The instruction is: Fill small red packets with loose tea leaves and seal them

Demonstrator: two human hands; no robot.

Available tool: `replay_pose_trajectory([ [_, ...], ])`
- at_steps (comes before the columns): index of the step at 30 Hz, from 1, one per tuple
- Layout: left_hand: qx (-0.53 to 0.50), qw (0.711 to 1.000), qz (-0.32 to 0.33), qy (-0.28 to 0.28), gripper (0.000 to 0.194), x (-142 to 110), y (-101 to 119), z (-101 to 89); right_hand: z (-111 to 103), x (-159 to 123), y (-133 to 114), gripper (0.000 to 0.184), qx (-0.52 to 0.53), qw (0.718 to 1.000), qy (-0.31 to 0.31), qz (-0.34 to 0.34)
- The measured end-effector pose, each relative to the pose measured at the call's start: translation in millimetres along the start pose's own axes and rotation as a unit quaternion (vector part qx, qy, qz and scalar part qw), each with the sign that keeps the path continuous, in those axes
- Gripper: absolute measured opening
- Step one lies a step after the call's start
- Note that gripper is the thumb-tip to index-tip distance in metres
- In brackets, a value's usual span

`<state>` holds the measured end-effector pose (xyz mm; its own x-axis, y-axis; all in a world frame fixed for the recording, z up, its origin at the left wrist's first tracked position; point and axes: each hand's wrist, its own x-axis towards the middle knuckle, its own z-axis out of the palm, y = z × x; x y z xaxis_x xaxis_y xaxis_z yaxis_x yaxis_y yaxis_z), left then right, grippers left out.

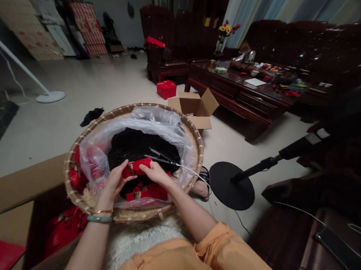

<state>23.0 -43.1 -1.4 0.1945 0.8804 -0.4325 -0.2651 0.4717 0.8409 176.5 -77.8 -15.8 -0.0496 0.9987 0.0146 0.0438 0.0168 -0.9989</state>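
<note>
Both my hands are on a small red packet (pixel 140 166), held over a round woven basket (pixel 68 174). My left hand (pixel 118 177) is closed on its left end, thumb and fingers around the edge. At the right end, my right hand (pixel 154 172) pinches it with the thumb on top. A clear plastic bag (pixel 155 115) lines the basket, with shiny black material (pixel 132 142) inside. Just beyond my right hand lies a thin two-armed tool (pixel 162 159) with a white cable. More red packets (pixel 152 192) rest in the bag nearer me.
An open carton (pixel 24 181) with red packets stands at my left. Beyond the basket are an open cardboard box (pixel 194 105) and a red box (pixel 166 89). On the right are a black round stand base (pixel 231 185) and a dark wooden table (pixel 236 95).
</note>
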Motion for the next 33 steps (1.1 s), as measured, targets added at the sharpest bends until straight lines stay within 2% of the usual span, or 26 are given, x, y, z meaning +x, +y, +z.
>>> replay_pose_trajectory([
  [3,-0.01,1.0,0.02,-0.014,0.016,1.1,-0.4,-3.0,0.3,3.3,0.1,0.029,0.016,1.0,-0.019,0.0],
  [8,-0.025,0.999,0.019,-0.01,0.018,2.1,-3.0,-7.1,-2.6,2.4,-4.5,0.04,0.057,0.992,-0.11,0.023],
  [11,-0.019,1.0,0.013,-0.009,0.021,4.5,-6.4,-10.8,-4.0,2.2,-6.1,0.045,0.099,0.987,-0.116,0.053],
  [13,0.012,0.999,0.025,-0.019,0.026,6.1,-8.3,-13.1,-5.1,3.4,-5.8,0.048,0.132,0.981,-0.116,0.077],
  [15,0.087,0.993,0.078,0.002,0.034,5.6,-8.8,-13.7,-6.7,5.7,-5.3,0.05,0.155,0.976,-0.12,0.092],
  [16,0.144,0.981,0.128,0.032,0.039,4.0,-8.5,-12.8,-7.6,7.1,-5.5,0.051,0.163,0.975,-0.123,0.093],
  [17,0.213,0.956,0.19,0.067,0.045,1.2,-7.9,-11.0,-8.5,8.6,-6.2,0.051,0.167,0.974,-0.124,0.091],
  [18,0.288,0.917,0.258,0.1,0.053,-2.6,-7.2,-8.4,-9.1,10.0,-7.4,0.051,0.169,0.974,-0.124,0.086],
  [19,0.371,0.862,0.325,0.115,0.064,-7.2,-6.5,-5.1,-9.5,11.4,-9.1,0.051,0.166,0.975,-0.123,0.081],
  [20,0.45,0.802,0.379,0.107,0.075,-12.0,-6.2,-1.4,-9.3,12.5,-11.0,0.052,0.158,0.977,-0.123,0.079],
  [22,0.572,0.695,0.432,0.047,0.082,-20.3,-7.0,6.2,-7.6,13.9,-14.5,0.054,0.128,0.98,-0.128,0.081],
  [23,0.612,0.657,0.44,0.025,0.08,-22.8,-8.3,9.2,-6.0,14.3,-15.6,0.055,0.112,0.982,-0.133,0.079],
  [24,0.636,0.631,0.444,0.018,0.077,-23.7,-9.9,11.2,-4.1,14.6,-16.0,0.056,0.099,0.982,-0.141,0.074],
  [25,0.651,0.616,0.444,0.017,0.073,-23.1,-11.8,12.1,-2.1,14.7,-15.9,0.057,0.092,0.983,-0.148,0.066],
  [27,0.659,0.608,0.443,0.024,0.066,-18.5,-15.7,10.2,1.4,15.0,-15.1,0.057,0.093,0.983,-0.152,0.044],
  [30,0.643,0.618,0.452,0.026,0.061,-9.2,-19.0,1.6,1.5,14.9,-17.4,0.056,0.131,0.978,-0.156,0.039],
  [33,0.602,0.644,0.471,0.035,0.057,-3.5,-17.1,-7.8,-10.1,13.3,-26.7,0.057,0.13,0.974,-0.175,0.064],
])
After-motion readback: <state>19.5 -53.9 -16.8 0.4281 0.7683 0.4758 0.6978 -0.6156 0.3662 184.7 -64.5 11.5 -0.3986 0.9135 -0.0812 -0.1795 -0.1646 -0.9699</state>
